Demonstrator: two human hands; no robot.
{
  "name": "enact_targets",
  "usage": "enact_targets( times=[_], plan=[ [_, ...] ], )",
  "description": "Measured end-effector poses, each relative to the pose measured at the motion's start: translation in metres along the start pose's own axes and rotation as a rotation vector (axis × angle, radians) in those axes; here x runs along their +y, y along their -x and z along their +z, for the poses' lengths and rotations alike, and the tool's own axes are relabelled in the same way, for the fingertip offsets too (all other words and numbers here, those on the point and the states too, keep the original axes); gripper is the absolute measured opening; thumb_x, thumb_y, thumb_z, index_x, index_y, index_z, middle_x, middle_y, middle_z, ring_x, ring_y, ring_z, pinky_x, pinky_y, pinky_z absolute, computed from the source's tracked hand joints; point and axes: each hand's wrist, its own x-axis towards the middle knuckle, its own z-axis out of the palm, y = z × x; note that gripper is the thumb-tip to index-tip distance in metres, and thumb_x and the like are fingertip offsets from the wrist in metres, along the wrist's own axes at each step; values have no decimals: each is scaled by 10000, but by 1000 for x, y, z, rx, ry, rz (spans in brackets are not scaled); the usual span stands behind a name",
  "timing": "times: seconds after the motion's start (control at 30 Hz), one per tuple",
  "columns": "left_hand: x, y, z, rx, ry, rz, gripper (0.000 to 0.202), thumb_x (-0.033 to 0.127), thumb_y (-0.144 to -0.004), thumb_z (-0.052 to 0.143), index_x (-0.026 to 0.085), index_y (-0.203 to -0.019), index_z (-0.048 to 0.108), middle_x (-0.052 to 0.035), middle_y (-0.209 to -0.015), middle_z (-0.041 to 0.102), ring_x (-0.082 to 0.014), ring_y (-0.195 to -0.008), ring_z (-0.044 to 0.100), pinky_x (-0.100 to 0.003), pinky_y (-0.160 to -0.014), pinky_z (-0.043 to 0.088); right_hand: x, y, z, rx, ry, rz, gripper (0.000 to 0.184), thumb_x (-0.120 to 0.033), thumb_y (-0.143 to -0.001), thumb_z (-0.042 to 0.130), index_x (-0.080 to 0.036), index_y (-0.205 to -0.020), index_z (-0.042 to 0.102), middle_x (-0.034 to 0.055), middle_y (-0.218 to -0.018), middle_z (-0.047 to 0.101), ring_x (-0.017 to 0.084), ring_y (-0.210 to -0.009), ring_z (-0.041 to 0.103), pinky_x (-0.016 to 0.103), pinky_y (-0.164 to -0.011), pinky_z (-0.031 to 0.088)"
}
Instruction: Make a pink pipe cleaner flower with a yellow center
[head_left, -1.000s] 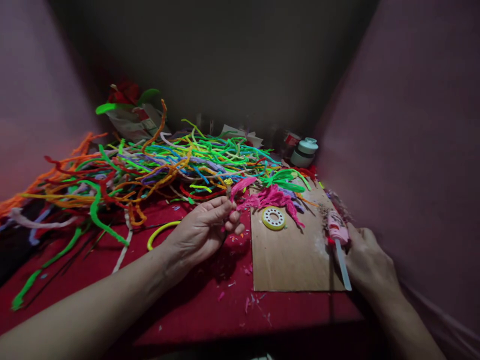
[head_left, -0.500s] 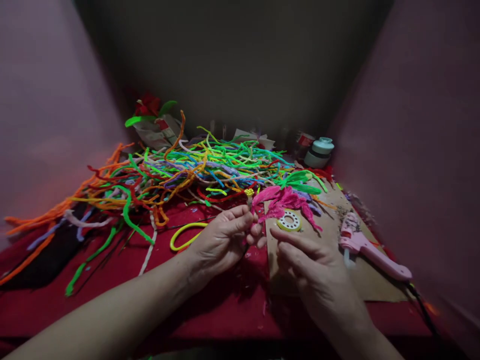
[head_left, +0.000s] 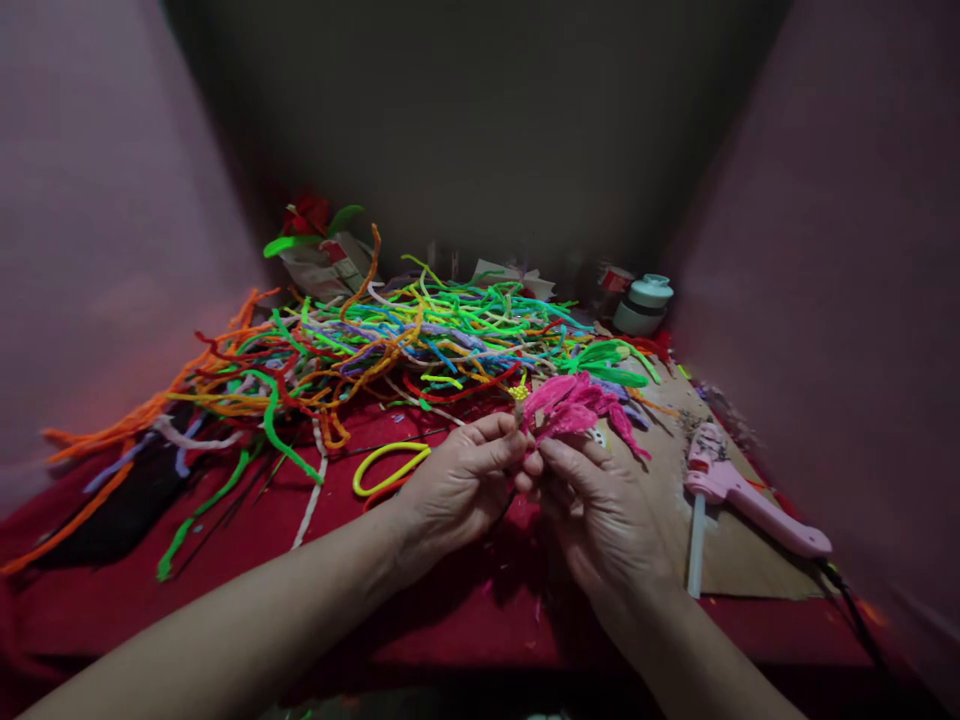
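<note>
In the head view my left hand point(head_left: 469, 475) is closed, pinching the base of a pink pipe-cleaner flower between thumb and fingertips. Its long pink petals point(head_left: 570, 402) droop to the right, and a yellow beaded centre point(head_left: 519, 392) points up on the left. My right hand point(head_left: 600, 500) is also closed, its thumb and finger pinched at the lower end of the petals against my left fingertips. The exact gripping spot is hidden by my fingers. A white tape spool point(head_left: 598, 436) shows only in part behind my right hand.
A heap of coloured pipe cleaners point(head_left: 420, 330) spreads across the back. Cardboard point(head_left: 757, 560) on the right carries a pink glue gun point(head_left: 765, 510) with a glue stick point(head_left: 697, 545). A yellow loop point(head_left: 360, 475) lies left; a mint-green jar point(head_left: 642, 305) stands behind.
My right hand has moved left and up from beside the tape spool to the flower's base, now covering most of the spool. My left hand keeps its pinch. The view has shifted slightly.
</note>
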Motion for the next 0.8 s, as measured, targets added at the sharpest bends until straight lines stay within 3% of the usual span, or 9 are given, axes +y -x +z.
enact_targets(
  times=[0.17, 0.3, 0.5, 0.8],
  plan=[
    [2, 3, 3, 25, -101, 17, 99, 164, -695, 691, 106, -743, 627, -40, -680, 640, -104, -617, 590, -204, -602, 439, -8, 3, 2, 64, 53, -168, 68, -137, -626, 719, -181, -627, 667, -39, -564, 626, 57, -463, 529, 166, -489, 450],
    [4, 3, 4, 75, -180, 108, 102, 156, -651, 722, 116, -646, 628, -2, -664, 618, -76, -608, 545, -198, -639, 413, -13, 7, 3, 106, 251, -356, 75, -135, -625, 726, -182, -643, 670, -62, -525, 567, 52, -454, 459, 189, -519, 432],
    [6, 3, 6, 119, -288, 237, 88, 145, -614, 736, 141, -609, 648, 15, -656, 615, -76, -633, 524, -194, -662, 396, -11, 6, 5, 111, 303, -311, 100, -166, -579, 745, -164, -605, 648, -55, -519, 544, 61, -459, 428, 207, -485, 391],
    [7, 4, 7, 105, -312, 192, 123, 99, -580, 720, 140, -553, 607, 30, -593, 565, -65, -581, 495, -188, -608, 378, -12, 3, -3, -6, 411, -322, 44, -179, -666, 719, -213, -679, 695, -69, -567, 553, 39, -492, 401, 182, -532, 380]
  ],
)
